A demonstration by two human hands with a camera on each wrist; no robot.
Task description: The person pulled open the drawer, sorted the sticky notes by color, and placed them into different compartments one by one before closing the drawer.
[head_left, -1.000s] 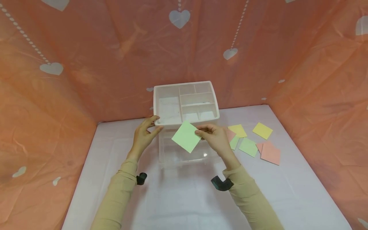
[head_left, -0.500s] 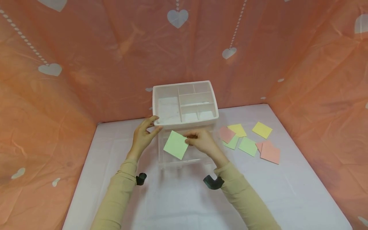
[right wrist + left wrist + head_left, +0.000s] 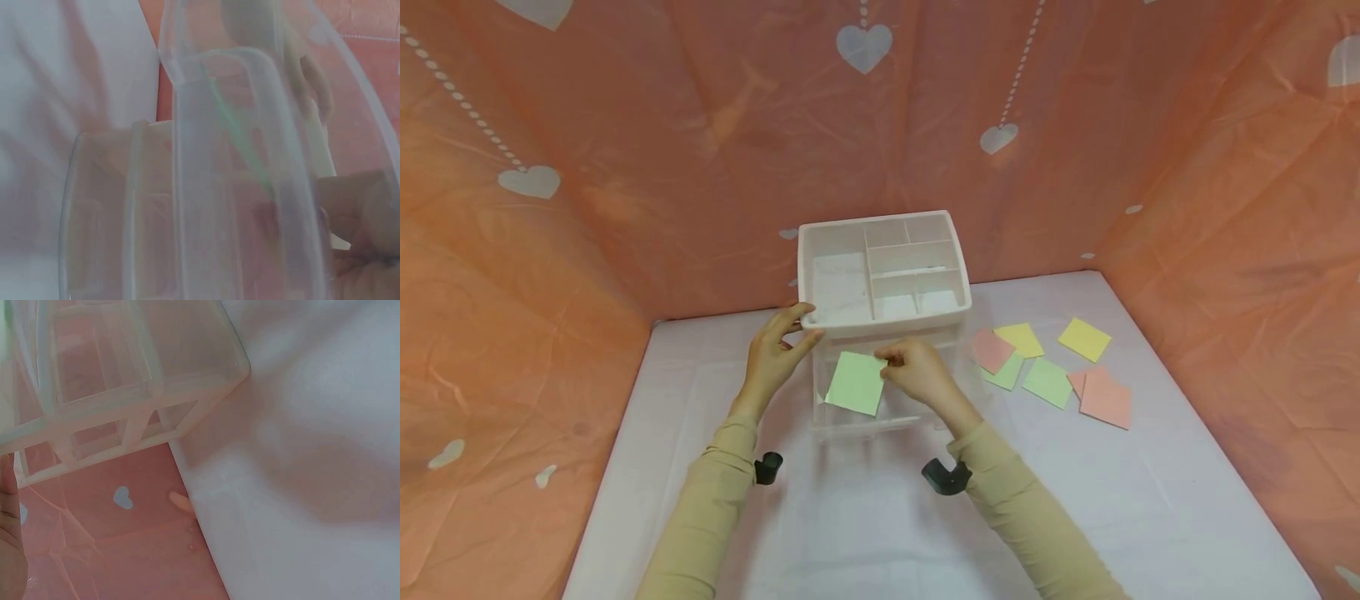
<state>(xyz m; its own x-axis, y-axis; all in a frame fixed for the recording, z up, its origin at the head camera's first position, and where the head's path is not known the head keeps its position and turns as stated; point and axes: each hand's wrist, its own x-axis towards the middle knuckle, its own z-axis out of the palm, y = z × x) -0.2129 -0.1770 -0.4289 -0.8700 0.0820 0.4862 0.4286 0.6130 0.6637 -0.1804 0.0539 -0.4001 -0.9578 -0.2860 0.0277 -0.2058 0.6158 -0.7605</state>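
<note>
Pinched by its upper right corner, a green note (image 3: 855,383) sits between the thumb and fingers of the right hand (image 3: 917,372), the fingertips drawn together on the paper. Nearly all of the note reaches left and down from that grip, over the clear drawer (image 3: 880,425), which juts out below the white tray (image 3: 891,322). From the right wrist, the note shows as a thin green strip through clear plastic; how far it dips below the drawer's rim cannot be told. At the tray's front left corner, the left hand (image 3: 772,354) holds the edge, fingers at the rim and thumb underneath. To the right on the white cloth (image 3: 1097,508) lie 7 loose notes (image 3: 1047,382): 3 pink, 2 yellow and 2 green, some overlapping, with 1 yellow apart.
</note>
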